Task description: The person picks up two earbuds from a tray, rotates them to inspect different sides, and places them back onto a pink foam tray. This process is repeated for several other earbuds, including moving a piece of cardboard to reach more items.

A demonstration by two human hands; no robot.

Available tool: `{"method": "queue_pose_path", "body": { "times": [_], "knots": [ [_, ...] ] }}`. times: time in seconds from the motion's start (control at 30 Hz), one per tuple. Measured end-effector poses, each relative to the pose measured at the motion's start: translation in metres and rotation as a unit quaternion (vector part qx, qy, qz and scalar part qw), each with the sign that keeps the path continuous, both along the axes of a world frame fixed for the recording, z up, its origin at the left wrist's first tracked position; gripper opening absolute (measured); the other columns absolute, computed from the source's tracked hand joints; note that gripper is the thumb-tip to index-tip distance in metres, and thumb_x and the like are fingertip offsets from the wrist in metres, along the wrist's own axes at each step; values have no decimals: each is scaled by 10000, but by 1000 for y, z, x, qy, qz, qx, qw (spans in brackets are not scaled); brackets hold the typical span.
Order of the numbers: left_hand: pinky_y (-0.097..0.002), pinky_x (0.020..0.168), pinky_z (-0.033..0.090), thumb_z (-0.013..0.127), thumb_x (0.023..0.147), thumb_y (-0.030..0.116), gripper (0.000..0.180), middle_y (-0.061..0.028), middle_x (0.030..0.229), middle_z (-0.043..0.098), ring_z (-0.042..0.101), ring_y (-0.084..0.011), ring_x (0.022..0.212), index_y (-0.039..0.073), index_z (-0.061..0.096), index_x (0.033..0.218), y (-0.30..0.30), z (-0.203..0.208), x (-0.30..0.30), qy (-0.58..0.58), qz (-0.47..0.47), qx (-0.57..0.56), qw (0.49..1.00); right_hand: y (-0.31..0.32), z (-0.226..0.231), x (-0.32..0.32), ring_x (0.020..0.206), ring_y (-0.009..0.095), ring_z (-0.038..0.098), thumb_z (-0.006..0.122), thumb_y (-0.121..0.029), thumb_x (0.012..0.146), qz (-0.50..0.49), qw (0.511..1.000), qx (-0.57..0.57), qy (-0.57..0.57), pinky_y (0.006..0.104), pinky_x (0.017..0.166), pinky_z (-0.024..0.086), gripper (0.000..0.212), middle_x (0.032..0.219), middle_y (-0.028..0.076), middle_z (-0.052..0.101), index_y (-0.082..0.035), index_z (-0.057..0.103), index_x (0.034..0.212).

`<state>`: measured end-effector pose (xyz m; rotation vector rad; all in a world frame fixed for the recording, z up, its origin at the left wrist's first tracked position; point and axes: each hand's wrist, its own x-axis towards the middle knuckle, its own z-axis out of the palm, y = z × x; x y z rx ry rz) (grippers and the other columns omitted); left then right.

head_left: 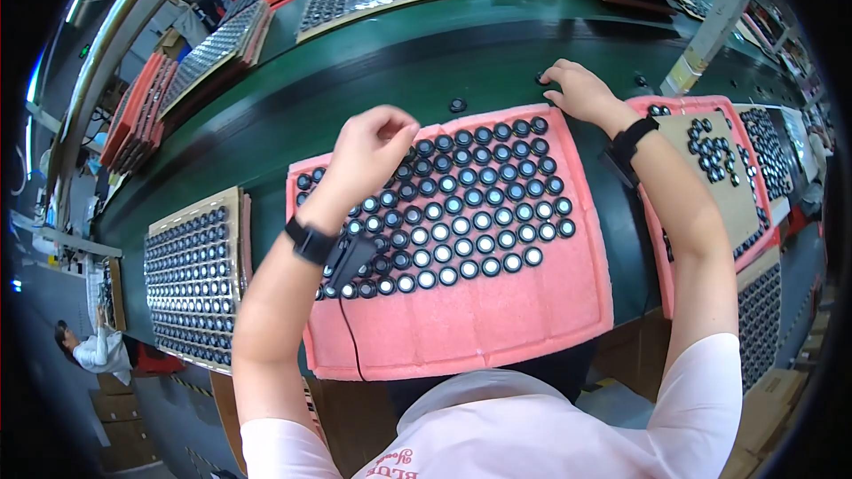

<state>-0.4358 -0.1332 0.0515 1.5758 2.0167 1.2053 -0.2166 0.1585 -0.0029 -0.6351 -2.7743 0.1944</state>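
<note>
A pink foam tray (532,306) lies in front of me, with rows of small black round parts (454,205) with pale, shiny centres standing on it. Over its far left side hovers my left hand (377,146), fingers curled in; whatever they hold, if anything, is hidden. Beyond the tray's far right corner, my right hand (579,90) reaches over the green conveyor belt (382,80), thumb and fingers closing around a loose black round part (540,78). Another loose black part (457,105) sits on the belt just past the tray's far edge. Both wrists wear black straps.
At left stands a filled tray (191,279) on cardboard. To the right, another pink tray (657,239) carries cardboard (701,137) with scattered black parts. Stacked trays (213,49) line the belt's far side. A metal post (710,27) rises at far right. A cable (350,333) hangs from my left wrist.
</note>
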Motion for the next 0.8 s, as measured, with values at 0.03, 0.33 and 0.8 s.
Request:
{"method": "queue_pose_path", "body": {
  "times": [0.03,0.33,0.8],
  "knots": [
    [-225,656,485,621,889,104,126,-33,775,648,608,-85,742,-13,653,927,16,1,-6,6,3,-1,1000,7,-4,-6,1003,329,587,625,-117,830,3,1000,-1,6,397,897,470,227,1061,143,591,-41,645,1042],
    [-392,786,526,668,767,207,182,-124,896,700,663,-305,863,72,703,883,118,-29,-41,210,7,-207,955,33,-27,-54,1023,350,592,645,-97,784,-68,994,-53,-68,404,912,477,338,1114,160,591,-76,642,1121],
    [-364,717,515,749,758,180,247,-151,890,686,656,-287,814,18,672,928,137,-71,-66,194,-24,-292,936,-21,8,-14,705,103,578,643,-105,878,-69,846,-457,267,236,667,484,252,844,34,586,0,543,1085]
  ]
}}
